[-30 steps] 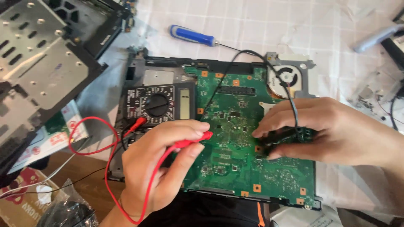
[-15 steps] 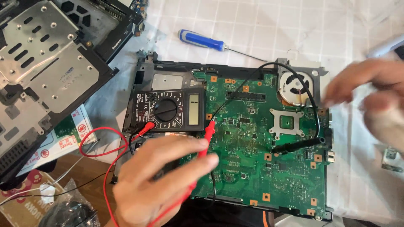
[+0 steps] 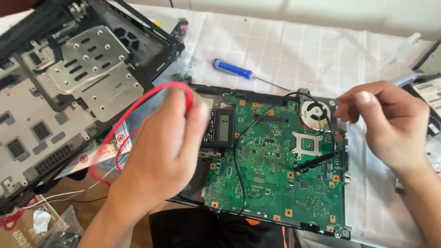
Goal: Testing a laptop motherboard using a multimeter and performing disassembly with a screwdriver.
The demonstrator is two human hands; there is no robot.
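At the far left the stripped laptop chassis (image 3: 69, 92) lies tilted on the counter, metal plates up. Under its lower edge sits a white label strip (image 3: 98, 151) with small red round marks, and at the bottom left corner a brown cardboard box (image 3: 18, 227) with red print, a clear plastic bag (image 3: 59, 232) beside it.

My left hand (image 3: 161, 151) has come up off the board since a moment ago: half a second back it pressed the red probe down near the meter, and now it is raised, fingers curled shut around the red lead (image 3: 138, 108), which loops above and left of my knuckles. The probe tip is hidden, so I judge that contact broken. The multimeter (image 3: 220, 128) lies partly behind that hand, only its display end showing.

The green motherboard (image 3: 275, 179) lies at centre, with the blue-handled screwdriver (image 3: 232, 69) well above it on the white cloth (image 3: 285, 46).

My right hand (image 3: 390, 124) has also lifted off the board, to the fan corner (image 3: 314, 112), thumb and forefinger pinched; whether they grip the black lead (image 3: 239, 170) I cannot tell. The black probe (image 3: 317, 160) lies loose on the board, so no measurement is being taken.
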